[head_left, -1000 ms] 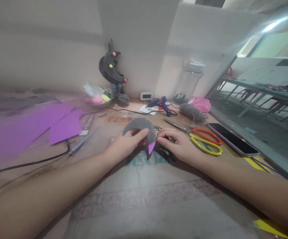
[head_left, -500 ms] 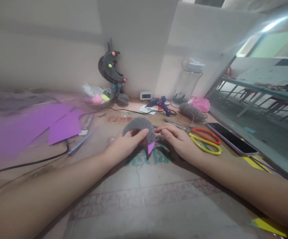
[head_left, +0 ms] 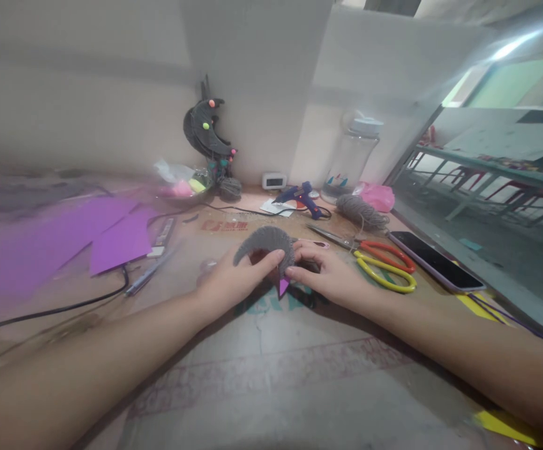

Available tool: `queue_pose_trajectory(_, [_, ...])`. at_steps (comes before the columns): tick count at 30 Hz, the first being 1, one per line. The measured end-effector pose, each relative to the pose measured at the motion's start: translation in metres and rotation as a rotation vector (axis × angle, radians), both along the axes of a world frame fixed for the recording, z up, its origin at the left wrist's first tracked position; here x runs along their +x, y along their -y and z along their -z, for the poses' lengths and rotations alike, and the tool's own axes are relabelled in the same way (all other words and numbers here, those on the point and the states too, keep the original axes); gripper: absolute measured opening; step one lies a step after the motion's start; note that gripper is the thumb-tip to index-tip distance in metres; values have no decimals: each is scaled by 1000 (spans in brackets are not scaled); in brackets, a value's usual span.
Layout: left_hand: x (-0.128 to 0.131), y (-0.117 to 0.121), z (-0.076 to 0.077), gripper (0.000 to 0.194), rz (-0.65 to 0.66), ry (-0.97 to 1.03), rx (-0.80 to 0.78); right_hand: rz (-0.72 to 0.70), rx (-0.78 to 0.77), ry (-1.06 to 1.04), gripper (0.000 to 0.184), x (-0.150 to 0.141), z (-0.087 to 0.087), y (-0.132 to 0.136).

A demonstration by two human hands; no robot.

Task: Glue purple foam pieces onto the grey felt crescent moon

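A crescent moon shape (head_left: 267, 238) wound in grey yarn is held above the table in front of me. Its lower tip shows bare purple card (head_left: 283, 285). My left hand (head_left: 240, 275) grips the crescent from the left, thumb lying across its front. From the right, my right hand (head_left: 320, 269) pinches the wrapped edge just above the purple tip, with thumb and fingers on the yarn. Whether a loose strand runs through the right fingers cannot be made out. Scissors (head_left: 386, 275) with one orange and one yellow handle lie right of my right hand.
Purple card sheets (head_left: 121, 244), a pen (head_left: 147, 275) and a black cable lie left. Behind are a blue glue gun (head_left: 299, 199), a small clock (head_left: 274, 181), a bottle (head_left: 353, 156), a yarn skein (head_left: 360, 212) and a decorated dark crescent (head_left: 208, 128). A phone (head_left: 435, 259) lies right.
My right hand has moved left onto the crescent's lower end, where its thumb now presses. Less of the purple tip shows. The left hand keeps its hold.
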State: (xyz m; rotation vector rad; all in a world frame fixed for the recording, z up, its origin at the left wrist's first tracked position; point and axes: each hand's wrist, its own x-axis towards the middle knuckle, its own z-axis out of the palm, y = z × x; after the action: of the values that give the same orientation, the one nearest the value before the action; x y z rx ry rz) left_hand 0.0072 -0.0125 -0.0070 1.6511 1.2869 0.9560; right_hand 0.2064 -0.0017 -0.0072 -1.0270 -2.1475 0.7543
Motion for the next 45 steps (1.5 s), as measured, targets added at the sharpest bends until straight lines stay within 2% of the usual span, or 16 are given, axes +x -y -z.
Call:
queue_pose_trajectory(4, [-1,-4,5,36,-3,-1,18,-23,-10,-30,35,1,0,3])
queue_pose_trajectory(7, [-3,-7,5,41,-67,-103,2,38,-96,-177,42,3,2,2])
queue_pose_trajectory(9, [-4,-8,4,44,-86,-138,-9,145,-130,-293,40,6,3,-1])
queue_pose_trajectory(12, [-4,-9,1,45,-56,-101,9,327,-34,-404,33,14,5,-12])
queue_pose_trajectory(16, [-5,-10,0,46,-63,-118,-19,461,74,-365,19,24,5,-22])
queue_pose_trajectory(20, [-6,-11,4,47,-67,-116,-38,416,66,-276,20,24,4,-19])
queue_pose_trajectory(25, [-5,-12,6,48,-57,-50,-49,292,169,-191,31,19,2,-8])
queue_pose_trajectory(29, [-3,-11,3,47,-69,-66,-64,290,167,-97,35,17,2,-3])
queue_pose_trajectory(32, [-3,-11,2,48,-108,-128,-99,302,152,-79,23,18,6,-4])
queue_pose_trajectory(35, [-3,-11,3,49,-106,-138,-88,267,231,-118,10,18,10,-7])
queue_pose_trajectory(41, [-2,-12,5,44,-53,-46,-27,230,328,-92,11,18,10,-7])
queue_pose_trajectory(45, [-2,-13,5,46,-63,-87,-37,225,340,-87,10,17,8,-4])
